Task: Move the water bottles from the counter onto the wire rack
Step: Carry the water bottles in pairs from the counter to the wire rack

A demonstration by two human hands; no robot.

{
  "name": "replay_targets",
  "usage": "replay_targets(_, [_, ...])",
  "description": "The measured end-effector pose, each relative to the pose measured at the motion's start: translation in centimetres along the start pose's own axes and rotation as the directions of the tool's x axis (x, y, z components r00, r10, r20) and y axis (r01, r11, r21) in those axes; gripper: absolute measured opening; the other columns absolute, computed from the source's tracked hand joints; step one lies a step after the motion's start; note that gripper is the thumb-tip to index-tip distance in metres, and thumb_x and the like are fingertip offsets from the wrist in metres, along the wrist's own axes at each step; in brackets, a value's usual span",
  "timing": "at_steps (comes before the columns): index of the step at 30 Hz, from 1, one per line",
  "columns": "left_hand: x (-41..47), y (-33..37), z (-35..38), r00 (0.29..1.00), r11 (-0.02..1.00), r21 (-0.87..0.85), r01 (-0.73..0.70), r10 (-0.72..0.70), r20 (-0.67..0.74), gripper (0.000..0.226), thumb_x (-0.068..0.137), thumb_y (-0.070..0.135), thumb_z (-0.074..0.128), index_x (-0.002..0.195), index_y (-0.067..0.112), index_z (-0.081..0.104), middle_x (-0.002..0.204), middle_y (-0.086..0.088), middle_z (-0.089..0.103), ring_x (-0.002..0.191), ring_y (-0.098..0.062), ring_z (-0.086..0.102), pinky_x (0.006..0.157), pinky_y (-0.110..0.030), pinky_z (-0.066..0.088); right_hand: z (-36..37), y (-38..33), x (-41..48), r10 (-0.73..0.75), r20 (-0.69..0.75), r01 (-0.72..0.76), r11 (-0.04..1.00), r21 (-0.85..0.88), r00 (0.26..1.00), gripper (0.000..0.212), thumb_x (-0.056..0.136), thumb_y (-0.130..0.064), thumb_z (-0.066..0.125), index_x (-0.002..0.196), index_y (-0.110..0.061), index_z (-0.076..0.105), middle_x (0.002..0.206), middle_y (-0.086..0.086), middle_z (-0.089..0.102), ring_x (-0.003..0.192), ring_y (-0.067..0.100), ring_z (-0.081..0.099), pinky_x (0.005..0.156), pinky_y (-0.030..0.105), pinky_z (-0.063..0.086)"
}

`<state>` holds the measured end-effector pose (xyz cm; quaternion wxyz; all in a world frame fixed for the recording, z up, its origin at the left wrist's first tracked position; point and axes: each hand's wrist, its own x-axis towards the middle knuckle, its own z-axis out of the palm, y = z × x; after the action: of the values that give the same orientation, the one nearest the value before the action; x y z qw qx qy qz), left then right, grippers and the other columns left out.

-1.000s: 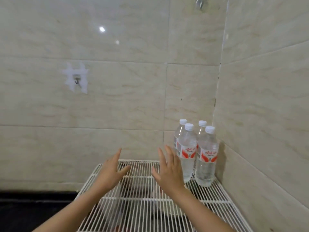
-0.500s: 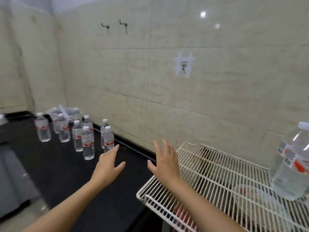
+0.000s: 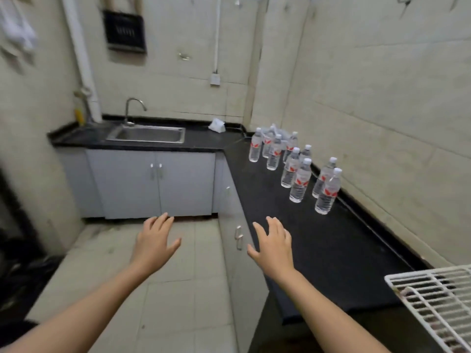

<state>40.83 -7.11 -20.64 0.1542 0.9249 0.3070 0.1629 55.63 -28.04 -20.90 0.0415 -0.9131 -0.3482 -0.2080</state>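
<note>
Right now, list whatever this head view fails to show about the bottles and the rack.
- White wire rack: cut off by the right and bottom edges; most of it unseen.
- Far clear plastic water bottles: overlapping, count uncertain.
- Red bottle labels: too small to read.

Water bottles [image 3: 300, 180]: clear plastic, white caps, red-and-white labels; upright, clustered along the wall side of the counter, none held.
Counter [image 3: 331, 245]: black, L-shaped, bare in the near stretch.
Wire rack [image 3: 433, 301]: white, only a corner visible at lower right, beyond the counter's end.
</note>
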Motion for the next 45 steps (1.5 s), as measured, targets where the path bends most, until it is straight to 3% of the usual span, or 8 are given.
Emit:
replay_targets(14, [4.2, -18.3, -6.0, 0.996, 0.996, 0.030, 0.087, -0.087, -0.007, 0.064, 0.088, 0.050, 0.036, 0.143, 0.017, 0.029, 0.155, -0.001, 0.021, 0.142, -0.024, 0.016, 0.110, -0.040, 0.024, 3.7, -19.5, 8.2, -0.126, -0.009, 0.126, 0.992, 0.012, 0.992, 0.068, 0.028, -0.047, 0.089, 0.087, -0.018, 0.073, 0.096, 0.017, 0.072, 0.090, 0.032, 0.069, 0.067, 0.045, 0.056])
replay_targets(21, [8.3, -21.6, -3.3, 0.995, 0.998, -0.034, 0.060, -0.057, 0.086, 0.064, 0.092, 0.047, 0.036, 0.147, 0.022, 0.016, 0.157, 0.005, 0.013, 0.144, -0.020, 0.011, 0.112, -0.038, 0.022, 7.2, -22.1, 11.2, -0.159, 0.071, 0.161, 0.987, -0.026, 0.985, 0.069, 0.030, -0.052, 0.085, 0.091, -0.022, 0.072, 0.098, 0.009, 0.072, 0.093, 0.028, 0.069, 0.069, 0.041, 0.056])
replay_targets(24, [11.3, -22.4, -2.0, 0.993, 0.999, -0.006, 0.033, -0.032, 0.115, 0.079, 0.079, 0.062, 0.018, 0.146, 0.022, 0.017, 0.157, 0.004, 0.014, 0.144, -0.021, 0.012, 0.112, -0.039, 0.023, 9.2, -22.1, 14.2, -0.170, 0.080, 0.172, 0.985, -0.024, 0.982, 0.071, 0.034, -0.050, 0.085, 0.098, -0.022, 0.070, 0.101, 0.007, 0.071, 0.095, 0.027, 0.068, 0.072, 0.043, 0.055])
replay_targets(27, [15.8, -23.0, -0.8, 0.993, 0.999, 0.034, -0.015, 0.010, 0.121, 0.094, 0.062, 0.061, 0.005, 0.143, 0.020, 0.029, 0.154, 0.001, 0.026, 0.142, -0.024, 0.022, 0.109, -0.042, 0.028, 11.9, -22.1, 18.3, -0.214, 0.082, 0.214, 0.977, 0.009, 0.973, 0.074, 0.038, -0.046, 0.085, 0.104, -0.022, 0.064, 0.106, 0.009, 0.070, 0.099, 0.029, 0.067, 0.074, 0.046, 0.054])
replay_targets(32, [25.8, -24.8, 0.2, 0.986, 0.982, 0.183, -0.050, 0.020, 0.165, 0.060, 0.067, 0.050, 0.037, 0.102, 0.015, 0.070, 0.107, -0.004, 0.072, 0.092, -0.026, 0.070, 0.066, -0.038, 0.056, 16.5, -22.1, 27.7, -0.240, 0.041, 0.236, 0.968, 0.086, 0.970, 0.078, 0.039, -0.044, 0.086, 0.108, -0.025, 0.055, 0.108, 0.010, 0.069, 0.107, 0.030, 0.058, 0.073, 0.049, 0.054])
replay_targets(35, [31.2, -25.8, -0.9, 0.996, 0.983, 0.182, -0.023, 0.007, 0.089, 0.068, 0.073, 0.053, 0.031, 0.121, 0.014, 0.060, 0.129, -0.005, 0.060, 0.115, -0.028, 0.059, 0.086, -0.042, 0.051, 19.2, -23.2, 33.5, -0.243, 0.052, 0.232, 0.960, 0.159, 0.969, 0.084, 0.038, -0.044, 0.086, 0.111, -0.026, 0.047, 0.108, 0.012, 0.069, 0.111, 0.028, 0.046, 0.073, 0.050, 0.054])
replay_targets(37, [34.6, -26.7, -0.7, 0.995, 0.989, 0.138, 0.047, -0.058, 0.082, 0.078, 0.076, 0.057, 0.017, 0.142, 0.017, 0.032, 0.152, -0.001, 0.031, 0.140, -0.024, 0.027, 0.110, -0.041, 0.029, 20.6, -24.1, 37.1, -0.246, 0.063, 0.233, 0.958, 0.168, 0.967, 0.079, 0.044, -0.046, 0.083, 0.111, -0.026, 0.046, 0.107, 0.012, 0.069, 0.107, 0.030, 0.060, 0.072, 0.049, 0.054])
replay_targets(45, [43.9, -31.5, 4.1, 0.979, 0.985, 0.099, 0.142, -0.155, 0.129, 0.102, 0.057, 0.062, -0.006, 0.145, 0.020, 0.021, 0.156, 0.002, 0.019, 0.144, -0.020, 0.014, 0.114, -0.038, 0.019, 27.2, -27.8, 46.4, -0.250, 0.206, 0.218, 0.961, 0.168, 0.946, 0.061, 0.050, -0.051, 0.066, 0.106, -0.026, 0.063, 0.104, 0.009, 0.070, 0.097, 0.027, 0.068, 0.071, 0.043, 0.055])
